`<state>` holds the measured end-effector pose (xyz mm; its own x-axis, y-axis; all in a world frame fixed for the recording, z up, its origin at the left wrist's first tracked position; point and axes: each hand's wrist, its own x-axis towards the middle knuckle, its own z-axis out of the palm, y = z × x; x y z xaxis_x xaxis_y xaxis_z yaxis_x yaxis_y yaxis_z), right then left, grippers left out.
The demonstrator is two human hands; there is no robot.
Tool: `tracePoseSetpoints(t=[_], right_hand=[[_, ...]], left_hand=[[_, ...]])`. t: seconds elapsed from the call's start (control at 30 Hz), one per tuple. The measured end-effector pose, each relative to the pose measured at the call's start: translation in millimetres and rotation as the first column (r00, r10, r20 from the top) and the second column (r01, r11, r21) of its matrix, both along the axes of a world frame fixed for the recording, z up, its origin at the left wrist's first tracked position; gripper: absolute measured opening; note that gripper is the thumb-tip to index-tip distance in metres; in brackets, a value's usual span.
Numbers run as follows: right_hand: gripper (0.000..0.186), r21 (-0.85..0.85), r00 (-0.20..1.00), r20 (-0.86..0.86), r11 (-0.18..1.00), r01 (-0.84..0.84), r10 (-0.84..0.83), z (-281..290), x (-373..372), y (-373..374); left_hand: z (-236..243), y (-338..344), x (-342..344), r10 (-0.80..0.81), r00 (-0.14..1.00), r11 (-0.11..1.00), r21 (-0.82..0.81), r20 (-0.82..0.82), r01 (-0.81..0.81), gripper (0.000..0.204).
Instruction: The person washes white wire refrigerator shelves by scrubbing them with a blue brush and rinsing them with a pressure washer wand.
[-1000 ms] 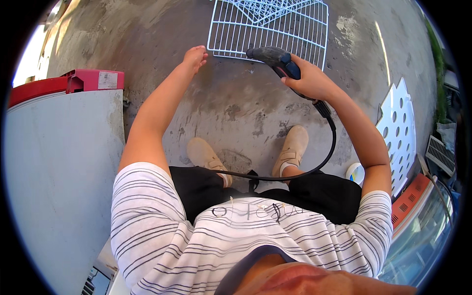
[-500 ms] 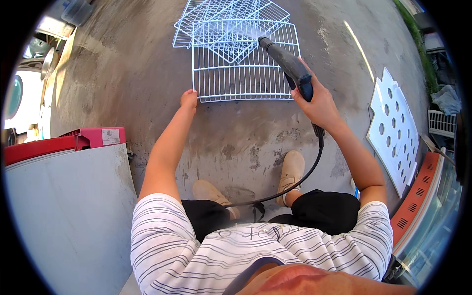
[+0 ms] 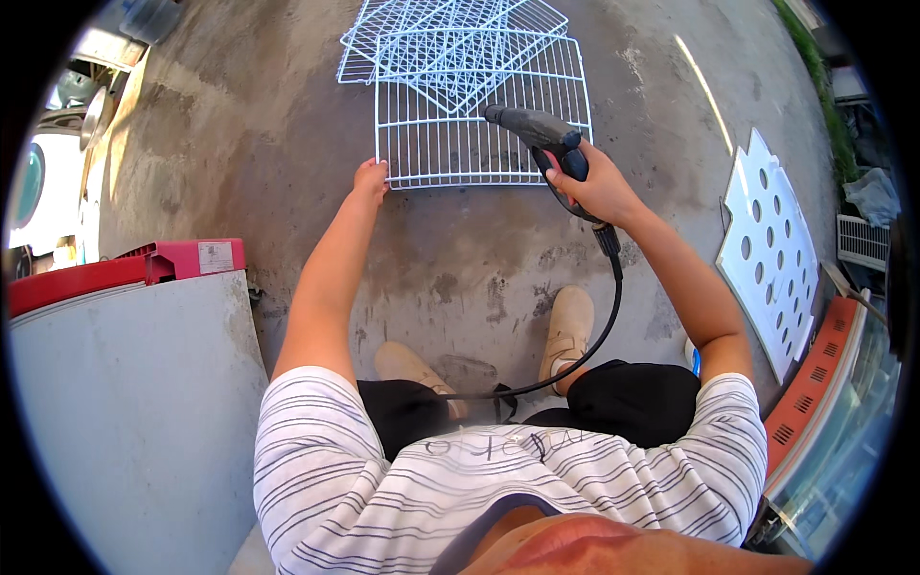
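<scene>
A white wire rack (image 3: 441,123) is tilted in front of me, its far part overlapping several more wire racks (image 3: 431,11) lying on the wet concrete. My left hand (image 3: 371,178) is closed on its near left corner. My right hand (image 3: 606,187) wraps round the grip of a black pressure washer spray gun (image 3: 539,126), over the rack's right half. The nozzle points left and slightly away from me, and no spray can be made out. A black hose (image 3: 615,297) hangs from the grip and curves down across my legs.
To my left stands a large pale panel (image 3: 134,402) with a red top edge. On the right, a white board with round holes (image 3: 767,244) leans beside an orange-edged glass-fronted unit (image 3: 815,383). My tan shoes (image 3: 565,331) are on the concrete below.
The spray gun has swung so its nozzle points more to the left and sits nearer me. The mist over the racks has gone. My left hand and the rack have shifted slightly away.
</scene>
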<state>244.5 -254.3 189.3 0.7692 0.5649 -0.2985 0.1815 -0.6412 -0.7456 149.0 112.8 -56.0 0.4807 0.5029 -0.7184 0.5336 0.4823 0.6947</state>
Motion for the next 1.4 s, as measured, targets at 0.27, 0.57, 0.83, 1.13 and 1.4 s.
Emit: tracePoseSetpoints(t=[0.27,0.57,0.83,1.13,1.4], right_hand=[[0.048,0.064,0.976,-0.21,0.995,0.074,-0.059,9,-6,7],[0.057,-0.141,0.996,0.022,0.986,-0.083,0.087,18,-3,-5],[0.075,-0.237,0.951,0.177,0.949,-0.21,0.254,21,-22,9],[0.084,-0.332,0.9,0.25,0.904,-0.268,0.358,18,-15,16],[0.086,-0.358,0.851,0.295,0.876,-0.324,0.435,20,-17,30]], left_hand=[[-3,6,-5,-0.021,1.0,0.999,-0.031,0.004,0.021,0.026],[-18,5,-2,-0.127,0.991,0.983,0.132,-0.036,0.131,0.026],[-39,21,-11,-0.341,0.922,0.714,0.587,-0.185,0.382,0.033],[-34,17,-20,-0.359,0.882,0.591,0.656,-0.306,0.469,0.044],[-15,7,-24,-0.362,0.842,0.568,0.621,-0.401,0.54,0.047]])
